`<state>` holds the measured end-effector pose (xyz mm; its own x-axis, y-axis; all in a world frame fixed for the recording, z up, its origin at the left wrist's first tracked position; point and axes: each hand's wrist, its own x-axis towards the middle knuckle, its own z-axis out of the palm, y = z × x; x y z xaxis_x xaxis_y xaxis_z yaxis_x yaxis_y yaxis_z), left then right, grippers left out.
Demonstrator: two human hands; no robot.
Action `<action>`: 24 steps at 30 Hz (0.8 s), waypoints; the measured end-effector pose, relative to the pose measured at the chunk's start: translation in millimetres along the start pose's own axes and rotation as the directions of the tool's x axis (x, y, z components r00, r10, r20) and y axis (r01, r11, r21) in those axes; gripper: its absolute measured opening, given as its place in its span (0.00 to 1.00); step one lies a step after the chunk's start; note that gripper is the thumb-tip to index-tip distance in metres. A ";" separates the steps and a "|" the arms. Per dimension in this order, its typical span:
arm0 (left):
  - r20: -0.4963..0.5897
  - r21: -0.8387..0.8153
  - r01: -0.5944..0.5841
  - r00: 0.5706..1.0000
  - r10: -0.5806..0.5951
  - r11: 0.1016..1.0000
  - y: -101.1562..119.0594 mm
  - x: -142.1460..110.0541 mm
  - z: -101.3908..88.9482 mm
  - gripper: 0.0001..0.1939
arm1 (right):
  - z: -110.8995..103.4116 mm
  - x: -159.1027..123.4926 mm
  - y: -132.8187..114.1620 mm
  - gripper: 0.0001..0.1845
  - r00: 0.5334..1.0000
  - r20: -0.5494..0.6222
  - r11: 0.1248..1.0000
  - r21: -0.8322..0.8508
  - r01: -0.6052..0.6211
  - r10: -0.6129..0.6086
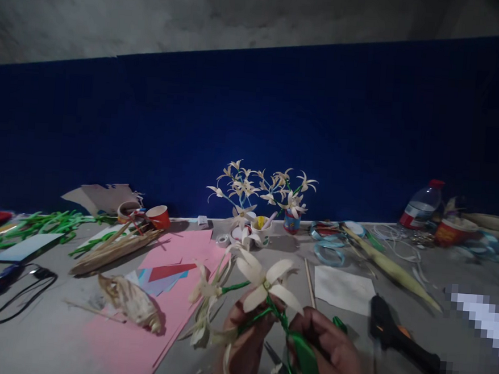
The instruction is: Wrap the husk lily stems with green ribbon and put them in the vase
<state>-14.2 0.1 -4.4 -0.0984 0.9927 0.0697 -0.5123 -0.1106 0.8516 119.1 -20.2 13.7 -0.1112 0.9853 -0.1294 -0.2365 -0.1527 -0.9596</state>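
Note:
A spray of cream artificial flowers (266,282) with green-wrapped stems is held low in front of me. My left hand (245,340) closes round its stems just under the largest bloom. Beside it, my right hand (332,346) pinches a green ribbon (308,359) against the stem; the ribbon's loose length hangs down below the fingers. More cream blooms (205,292) of the spray droop to the left of my left hand. Partly hidden between the hands, a dark pointed tool (274,355) lies on the table.
Finished-looking flowers (241,183) stand in cups at the back. Pink paper (136,344) and a dried husk (132,304) lie left, a white sheet (342,289) and black glue gun (401,337) right. Further off are a plastic bottle (423,205), green stems (41,226) and a blue panel (172,124).

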 end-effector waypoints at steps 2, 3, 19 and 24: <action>-0.054 -0.037 0.013 0.998 -0.015 0.999 -1.5 -1.4 2.5 0.14 | 0.0 1.3 0.8 0.23 0.999 0.034 1.000 0.025 0.011 -0.012; -0.080 -0.054 0.009 0.997 -0.013 0.998 -3.4 -1.9 3.0 0.15 | 0.0 1.9 1.1 0.24 0.999 0.046 1.000 0.026 0.013 -0.014; -0.139 0.069 -0.054 0.988 0.063 0.996 -26.0 -1.3 -12.8 0.12 | -8.9 11.2 15.9 0.27 1.000 -0.005 1.000 -0.018 0.001 -0.001; -0.130 0.224 -0.091 0.984 0.122 0.970 -32.0 -8.8 -12.7 0.10 | -5.7 7.7 20.5 0.23 0.991 -0.089 0.993 -0.070 0.093 -0.099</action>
<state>-7.7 -5.7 -38.9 -0.2702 0.9571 0.1049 -0.2972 -0.1865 0.9364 119.0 -15.4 -8.4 -0.0013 0.9985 -0.0554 -0.1780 -0.0547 -0.9825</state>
